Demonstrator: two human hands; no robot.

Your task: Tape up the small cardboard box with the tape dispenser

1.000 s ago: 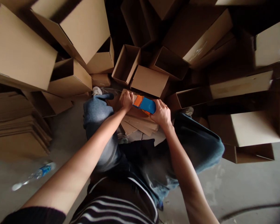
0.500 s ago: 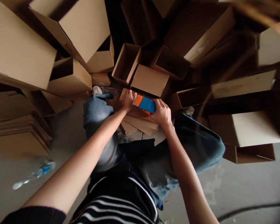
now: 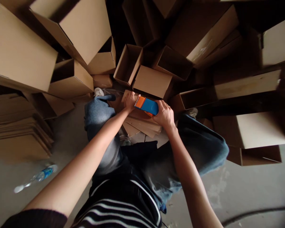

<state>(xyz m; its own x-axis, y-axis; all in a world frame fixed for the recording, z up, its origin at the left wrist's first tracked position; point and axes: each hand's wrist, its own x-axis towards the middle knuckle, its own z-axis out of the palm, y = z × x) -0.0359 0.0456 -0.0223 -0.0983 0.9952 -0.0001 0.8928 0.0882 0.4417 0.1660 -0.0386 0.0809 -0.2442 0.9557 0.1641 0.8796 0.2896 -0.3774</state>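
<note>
Our right hand [image 3: 165,115] is wrapped around the handle end of a blue and orange tape dispenser [image 3: 146,105], fingers curled tight on it. The dispenser lies tilted, its orange end pointing toward our left hand [image 3: 129,100], which sits just beside it with fingers bent and pressed down on the near edge of a small cardboard box [image 3: 129,95]. We cannot tell whether the dispenser's front touches that box or only hovers over it.

Under both hands lies a loose stack of flat cardboard sheets [image 3: 142,125], their edges fanned out toward us between our knees. Our legs in blue jeans [image 3: 98,117] spread to either side of the hands, hemming them in left and right.

Just beyond the hands stands a closed box [image 3: 153,81], its lower edge nearly meeting the dispenser. Past it, open boxes [image 3: 128,63] are stacked and tipped at angles, closing off the far side. More boxes crowd the right of our right hand [image 3: 260,129], near the knee.

Well to the left of our left hand a pile of flattened cartons [image 3: 19,126] rests on the concrete floor [image 3: 239,190]. A water bottle [image 3: 40,174] lies on its side on that floor, near our left forearm. The bare floor on the near left and near right is the only open room around us.
</note>
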